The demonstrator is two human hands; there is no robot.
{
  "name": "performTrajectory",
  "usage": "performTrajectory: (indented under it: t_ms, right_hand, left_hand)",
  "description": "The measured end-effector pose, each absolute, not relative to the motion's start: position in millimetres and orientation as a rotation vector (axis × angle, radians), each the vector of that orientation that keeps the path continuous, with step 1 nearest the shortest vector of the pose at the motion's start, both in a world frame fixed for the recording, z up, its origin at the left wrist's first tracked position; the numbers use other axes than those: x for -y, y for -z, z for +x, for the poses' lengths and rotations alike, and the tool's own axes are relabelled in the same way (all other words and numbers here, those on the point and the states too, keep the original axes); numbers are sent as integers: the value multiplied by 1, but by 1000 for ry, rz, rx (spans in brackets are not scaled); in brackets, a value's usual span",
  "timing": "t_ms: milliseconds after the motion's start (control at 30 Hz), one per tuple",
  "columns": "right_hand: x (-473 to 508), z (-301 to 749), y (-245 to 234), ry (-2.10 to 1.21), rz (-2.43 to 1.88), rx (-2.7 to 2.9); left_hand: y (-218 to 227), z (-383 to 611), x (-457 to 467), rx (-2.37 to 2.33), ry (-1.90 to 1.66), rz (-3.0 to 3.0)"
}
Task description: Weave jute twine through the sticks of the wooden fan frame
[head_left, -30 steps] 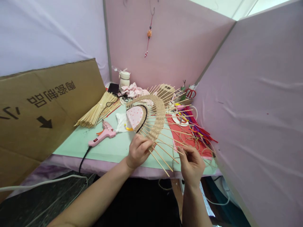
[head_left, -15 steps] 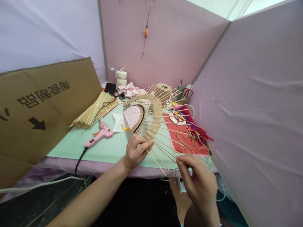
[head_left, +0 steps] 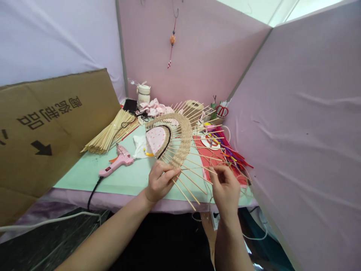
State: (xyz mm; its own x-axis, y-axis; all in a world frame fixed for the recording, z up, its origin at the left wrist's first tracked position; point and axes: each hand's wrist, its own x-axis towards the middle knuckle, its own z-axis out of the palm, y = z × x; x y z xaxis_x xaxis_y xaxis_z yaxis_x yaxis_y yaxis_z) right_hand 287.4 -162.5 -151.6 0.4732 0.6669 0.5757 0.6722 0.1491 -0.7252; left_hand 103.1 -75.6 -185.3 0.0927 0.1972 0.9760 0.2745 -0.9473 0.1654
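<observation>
A half-round woven fan (head_left: 186, 139) stands tilted over the mint-green table, with thin sticks radiating beyond its twine band. Its core is pink spotted fabric (head_left: 156, 139) edged by a black line. My left hand (head_left: 160, 181) grips the fan's lower edge, thumb and fingers closed where the band meets the nearest sticks. To the right, my right hand (head_left: 227, 186) pinches a strand of twine (head_left: 195, 168) that runs from the band across the sticks. The twine's loose length dangles below this hand, near the table edge.
A pink glue gun (head_left: 120, 162) lies at left, before a bundle of sticks (head_left: 104, 137) and a cardboard panel (head_left: 64, 131). Red-handled scissors (head_left: 222, 110), coloured pipe cleaners (head_left: 235, 150) and a red sheet (head_left: 200, 151) are at right. A white bottle (head_left: 144, 94) stands behind.
My right hand has moved up and slightly left, bringing the twine over the sticks close to the band. My left hand keeps its hold on the fan.
</observation>
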Motion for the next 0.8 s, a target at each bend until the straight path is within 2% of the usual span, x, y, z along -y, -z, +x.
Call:
performTrajectory:
  t_ms: [267,600,800]
  right_hand:
    - [83,263,160,-215,-1526,1136]
    - [78,239,151,-190,-1439,998]
    - [72,236,157,-227,-1422,967]
  left_hand:
    - [192,102,75,477,2002,-2359]
    - [187,104,76,608,1819,-2420]
    - [190,103,72,499,1781,-2565]
